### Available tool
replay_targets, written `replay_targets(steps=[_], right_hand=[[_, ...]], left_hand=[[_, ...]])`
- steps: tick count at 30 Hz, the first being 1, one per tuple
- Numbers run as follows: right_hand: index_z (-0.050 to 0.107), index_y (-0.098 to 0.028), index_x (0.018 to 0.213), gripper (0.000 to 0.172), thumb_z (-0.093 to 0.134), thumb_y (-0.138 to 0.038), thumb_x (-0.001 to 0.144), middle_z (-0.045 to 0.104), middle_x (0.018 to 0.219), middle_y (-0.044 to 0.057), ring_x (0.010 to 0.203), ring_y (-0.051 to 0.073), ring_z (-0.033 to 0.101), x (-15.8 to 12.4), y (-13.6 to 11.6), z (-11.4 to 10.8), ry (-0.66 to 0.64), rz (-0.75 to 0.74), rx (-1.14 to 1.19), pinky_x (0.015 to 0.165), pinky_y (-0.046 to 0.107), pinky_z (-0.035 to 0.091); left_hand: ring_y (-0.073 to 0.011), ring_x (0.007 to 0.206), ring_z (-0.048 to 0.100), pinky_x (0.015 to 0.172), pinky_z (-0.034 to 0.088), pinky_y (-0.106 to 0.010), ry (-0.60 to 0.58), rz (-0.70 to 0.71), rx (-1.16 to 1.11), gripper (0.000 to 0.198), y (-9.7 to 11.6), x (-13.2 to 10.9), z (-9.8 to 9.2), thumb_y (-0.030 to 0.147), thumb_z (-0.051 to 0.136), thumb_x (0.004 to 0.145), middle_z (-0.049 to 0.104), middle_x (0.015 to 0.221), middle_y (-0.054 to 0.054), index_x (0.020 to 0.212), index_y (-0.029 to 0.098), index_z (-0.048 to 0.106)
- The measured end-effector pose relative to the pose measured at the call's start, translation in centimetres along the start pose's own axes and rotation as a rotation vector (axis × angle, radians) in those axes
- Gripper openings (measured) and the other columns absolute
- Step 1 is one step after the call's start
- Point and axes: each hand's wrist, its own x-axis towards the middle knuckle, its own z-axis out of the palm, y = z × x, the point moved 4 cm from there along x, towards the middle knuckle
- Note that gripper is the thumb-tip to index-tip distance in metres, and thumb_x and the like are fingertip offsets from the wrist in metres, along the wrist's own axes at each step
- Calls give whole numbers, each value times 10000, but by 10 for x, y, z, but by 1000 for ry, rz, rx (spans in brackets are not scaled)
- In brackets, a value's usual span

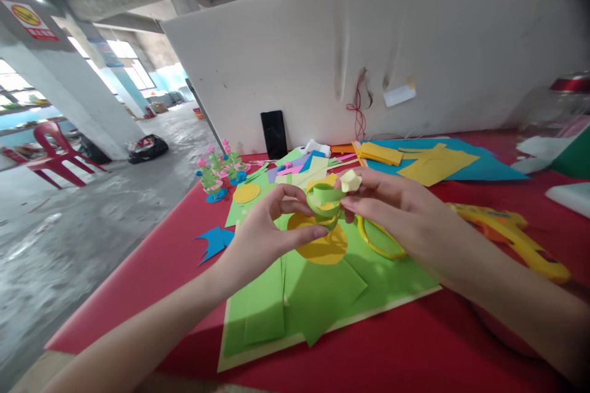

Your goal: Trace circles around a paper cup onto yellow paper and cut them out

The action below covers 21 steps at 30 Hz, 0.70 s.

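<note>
My left hand curls round one side of a green paper coil, thumb below and fingers above. From the other side, my right hand pinches a small pale yellow paper star close against the coil. Whether the star touches the coil I cannot tell. Beneath both hands lies a yellow paper disc on green paper sheets. The yellow loop of a scissors handle shows under my right hand; its blades are hidden.
A yellow glue gun lies right of my right forearm. Finished paper flowers stand at the back left, near a yellow disc. Blue paper scraps lie at left. A black phone leans on the white board.
</note>
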Motion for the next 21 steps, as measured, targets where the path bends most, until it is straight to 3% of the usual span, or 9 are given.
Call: replay_targets(steps=[7, 17, 21], right_hand=[[565, -215, 840, 54, 527, -241, 812, 556, 867, -19, 843, 126, 523, -1, -5, 1, -1, -21, -44, 710, 230, 411], [576, -216, 881, 102, 509, -269, 826, 567, 927, 10, 894, 169, 544, -1, -7, 0, -12, -61, -92, 735, 279, 434], [602, -224, 888, 132, 536, -304, 806, 580, 918, 13, 850, 181, 549, 1, -9, -10, 82, -116, -101, 729, 299, 456]], left_hand=[[-175, 877, 590, 692, 507, -264, -50, -97, -149, 462, -3, -1, 2, 347, 761, 668, 596, 890, 12, 1003, 262, 455], [-168, 916, 569, 735, 512, -252, -75, -25, -237, 572, 1, 0, 3, 226, 751, 689, 609, 852, 8, 1164, 285, 436], [-211, 1060, 530, 777, 509, -281, -79, -26, -272, 579, -3, 6, 3, 174, 710, 722, 602, 1022, -40, 1203, 245, 397]])
